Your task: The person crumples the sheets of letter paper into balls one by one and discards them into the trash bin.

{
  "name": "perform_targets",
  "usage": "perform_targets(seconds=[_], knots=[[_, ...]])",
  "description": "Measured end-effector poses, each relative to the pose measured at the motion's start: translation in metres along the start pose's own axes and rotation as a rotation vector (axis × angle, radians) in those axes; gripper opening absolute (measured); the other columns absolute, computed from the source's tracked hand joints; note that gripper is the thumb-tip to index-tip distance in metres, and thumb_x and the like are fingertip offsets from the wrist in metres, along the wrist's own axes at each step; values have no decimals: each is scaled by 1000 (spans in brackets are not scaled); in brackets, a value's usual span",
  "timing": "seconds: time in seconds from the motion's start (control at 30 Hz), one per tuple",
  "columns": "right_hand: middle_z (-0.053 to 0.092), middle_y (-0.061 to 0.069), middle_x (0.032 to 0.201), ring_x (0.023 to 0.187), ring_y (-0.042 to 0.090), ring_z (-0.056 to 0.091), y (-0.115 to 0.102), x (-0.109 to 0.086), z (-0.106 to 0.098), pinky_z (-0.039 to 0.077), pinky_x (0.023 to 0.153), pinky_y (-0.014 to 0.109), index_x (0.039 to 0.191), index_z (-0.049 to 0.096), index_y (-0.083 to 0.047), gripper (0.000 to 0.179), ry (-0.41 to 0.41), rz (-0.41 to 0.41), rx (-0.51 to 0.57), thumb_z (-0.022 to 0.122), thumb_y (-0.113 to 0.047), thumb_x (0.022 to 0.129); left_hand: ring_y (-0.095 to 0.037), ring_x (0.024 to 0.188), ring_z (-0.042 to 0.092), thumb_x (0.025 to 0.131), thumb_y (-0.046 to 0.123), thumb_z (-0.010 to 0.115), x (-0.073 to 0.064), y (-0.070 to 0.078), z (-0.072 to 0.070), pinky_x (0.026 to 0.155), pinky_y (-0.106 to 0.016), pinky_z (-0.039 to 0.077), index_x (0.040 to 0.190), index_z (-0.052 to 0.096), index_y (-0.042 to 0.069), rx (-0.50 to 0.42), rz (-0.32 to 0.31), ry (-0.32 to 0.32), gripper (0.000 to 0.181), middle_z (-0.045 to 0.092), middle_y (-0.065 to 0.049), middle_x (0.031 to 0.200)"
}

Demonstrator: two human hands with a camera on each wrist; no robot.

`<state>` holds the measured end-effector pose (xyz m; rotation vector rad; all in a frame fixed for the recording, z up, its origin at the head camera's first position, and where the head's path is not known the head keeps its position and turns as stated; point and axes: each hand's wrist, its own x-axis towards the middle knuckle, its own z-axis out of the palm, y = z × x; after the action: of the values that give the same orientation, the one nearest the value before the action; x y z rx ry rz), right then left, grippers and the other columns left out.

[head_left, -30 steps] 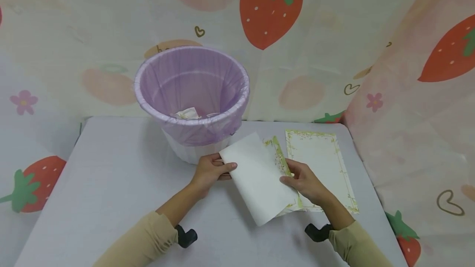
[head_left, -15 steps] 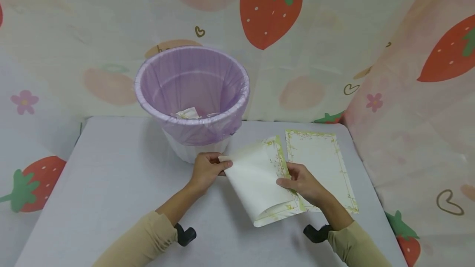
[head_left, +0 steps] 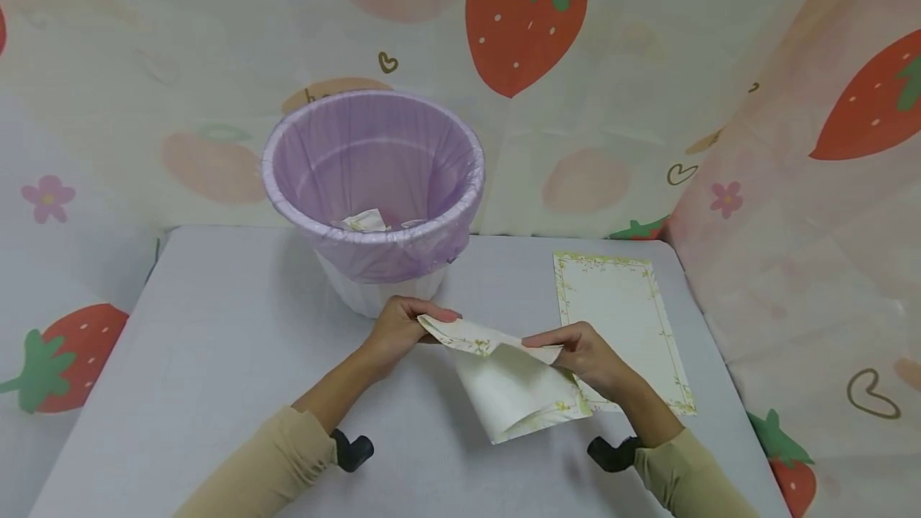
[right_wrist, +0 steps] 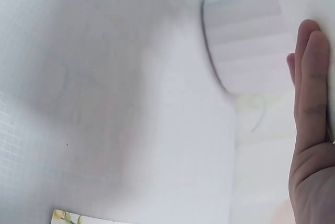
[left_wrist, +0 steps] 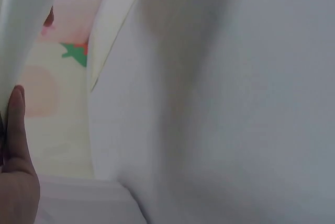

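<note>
A sheet of paper (head_left: 504, 390) with a yellow-green floral border is held above the table, its upper part folded over toward me. My left hand (head_left: 396, 334) pinches its upper left corner, thumb on top. At the folded part's right end, my right hand (head_left: 583, 350) grips the paper between thumb and fingers. The left wrist view catches the left hand (left_wrist: 18, 161) against the paper's white side. In the right wrist view, the right hand's fingers (right_wrist: 314, 88) lie along the sheet. A second bordered sheet (head_left: 619, 310) lies flat on the table behind the right hand.
A white bin (head_left: 374, 294) with a purple liner (head_left: 374, 118) stands at the back, just beyond my left hand. Paper scraps (head_left: 365, 221) lie inside it. A pale cloth covers the table (head_left: 216, 358). Strawberry-patterned curtains (head_left: 216, 38) hang behind and at the sides.
The held paper's top edge has been folded down toward me, so its bordered face now shows along the fold. My right hand has shifted slightly left; both hands kept hold.
</note>
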<state>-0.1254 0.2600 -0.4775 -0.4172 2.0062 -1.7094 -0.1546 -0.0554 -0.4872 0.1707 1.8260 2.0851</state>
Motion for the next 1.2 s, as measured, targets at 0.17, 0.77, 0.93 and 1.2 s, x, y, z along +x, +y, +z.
perform_targets(seconds=[0.17,0.77,0.93,1.2], knots=[[63,23,127,109,14,65,-3,-1,-1,57,77,27,110,72,9,30,91,11,-50,50,14,89,-23,93,71,94,-7,55,-4,1,-6,83,-38,58,117,69,-8,18,-62,-172,27,69,-18,117],[67,21,122,120,31,60,-7,6,-1,57,77,29,100,76,6,26,189,-1,-94,51,10,93,-15,103,65,97,11,62,-7,3,-10,88,-29,54,145,49,2,58,-86,-451,50,65,-16,126],[67,19,122,120,30,60,-10,6,-1,56,73,26,99,77,2,31,189,-2,-129,48,11,93,-15,96,67,94,7,68,-5,0,-6,82,-28,56,134,58,-6,170,-38,-338,43,69,-18,117],[57,25,136,94,6,65,-15,-2,-13,51,70,23,113,72,4,35,-108,-34,-94,52,14,86,-9,74,59,89,2,72,-6,4,-4,62,-21,50,114,70,-9,337,40,-130,28,73,-14,96]])
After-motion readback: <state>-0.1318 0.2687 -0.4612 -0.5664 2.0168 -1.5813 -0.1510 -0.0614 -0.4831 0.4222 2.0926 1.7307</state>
